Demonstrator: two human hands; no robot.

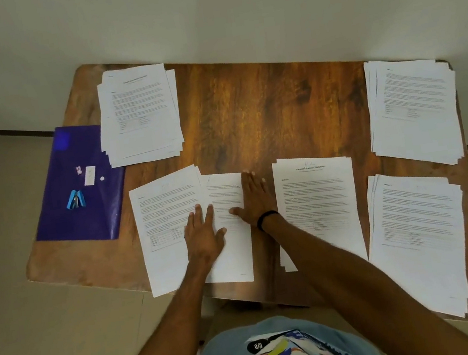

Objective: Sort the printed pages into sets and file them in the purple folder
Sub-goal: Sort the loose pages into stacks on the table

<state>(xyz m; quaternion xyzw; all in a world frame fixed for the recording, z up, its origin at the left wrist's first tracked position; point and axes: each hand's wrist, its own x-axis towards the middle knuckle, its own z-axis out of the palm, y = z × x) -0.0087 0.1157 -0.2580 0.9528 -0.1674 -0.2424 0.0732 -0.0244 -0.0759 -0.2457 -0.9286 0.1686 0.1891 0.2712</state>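
Note:
Several stacks of printed pages lie on the wooden table. A stack sits at the front left, with a page offset to its right. My left hand presses flat on that stack and page. My right hand, with a black wristband, lies flat at the page's right edge, thumb on the paper. A stack headed "Sample Financial Statement" sits just right of my right hand. The purple folder lies shut at the table's left edge.
Other page stacks lie at the back left, back right and front right. A blue stapler and small white items rest on the folder. A white wall stands behind the table; tiled floor surrounds it.

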